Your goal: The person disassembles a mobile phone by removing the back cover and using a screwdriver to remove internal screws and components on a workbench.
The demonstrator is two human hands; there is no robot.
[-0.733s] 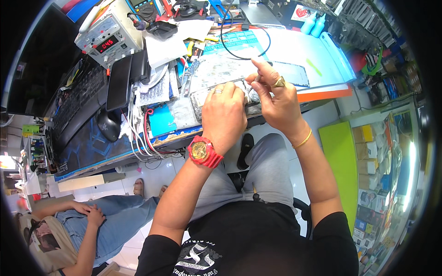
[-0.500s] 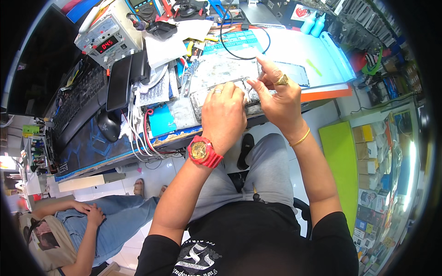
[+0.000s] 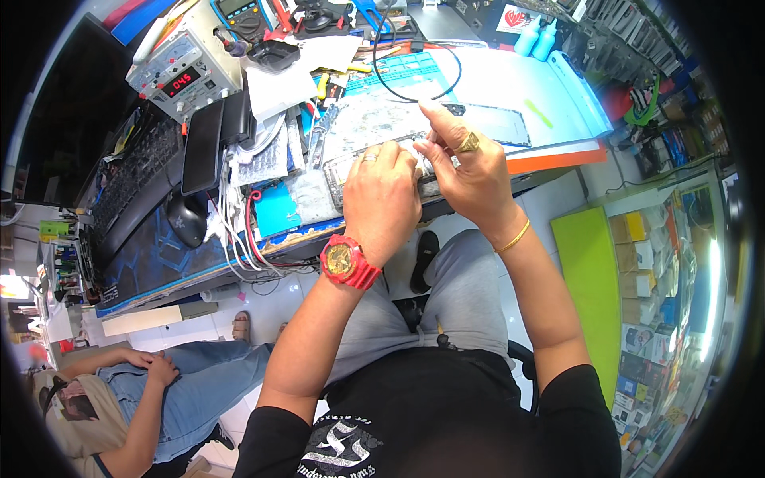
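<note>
An opened phone body (image 3: 335, 185) with a dark frame lies at the near edge of the work mat. My left hand (image 3: 379, 195) is closed over it, fingers curled on its top side and covering much of it. Close by on the right, my right hand (image 3: 476, 177) pinches thumb and forefinger together above the phone's right part. Whatever sits in that pinch is too small and hidden to make out. Just beyond the right hand lies a flat phone panel (image 3: 500, 124) with a dark border.
A power supply (image 3: 182, 76), a dark phone (image 3: 203, 147), a mouse (image 3: 187, 219) and a keyboard (image 3: 135, 163) crowd the left. A black cable (image 3: 460, 76) loops behind my hands. Two blue bottles (image 3: 535, 40) stand far right. Another person (image 3: 151, 390) sits at lower left.
My right hand has shifted slightly left, closer to my left hand over the phone body. The left hand keeps its hold. The whole view has moved a little.
</note>
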